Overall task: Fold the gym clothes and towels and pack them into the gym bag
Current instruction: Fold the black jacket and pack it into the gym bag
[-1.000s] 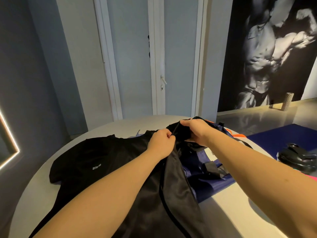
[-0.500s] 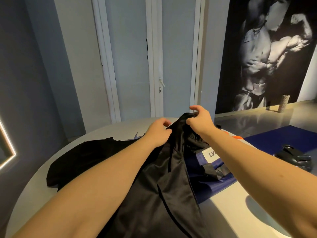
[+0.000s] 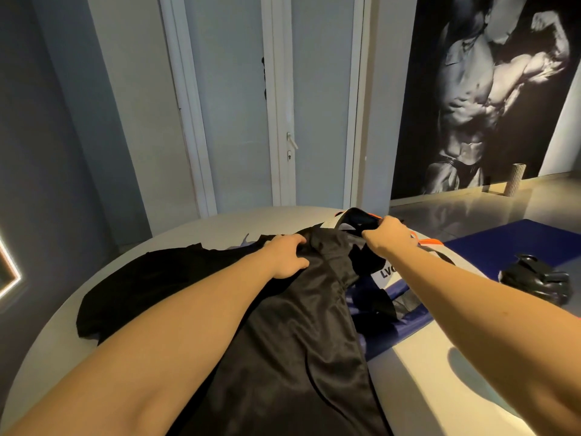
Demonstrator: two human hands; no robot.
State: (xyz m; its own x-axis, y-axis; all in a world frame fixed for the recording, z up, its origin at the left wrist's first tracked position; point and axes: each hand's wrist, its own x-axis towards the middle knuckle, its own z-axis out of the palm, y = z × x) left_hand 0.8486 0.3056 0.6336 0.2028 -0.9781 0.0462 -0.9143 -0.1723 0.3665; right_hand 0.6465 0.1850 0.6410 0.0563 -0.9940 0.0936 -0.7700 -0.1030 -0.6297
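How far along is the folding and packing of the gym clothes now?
Done: nothing looks folded or packed yet. In hand: the left hand and right hand grip the far end of the black satin garment, spread on the table. Left: that garment and the black T-shirt, lying unfolded beside it, need folding and packing.

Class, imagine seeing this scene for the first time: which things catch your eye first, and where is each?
The big black-and-white mural of a muscular torso fills the right wall. On the round table, the left hand and right hand grip the far end of a glossy black garment in the middle, a black T-shirt to its left.
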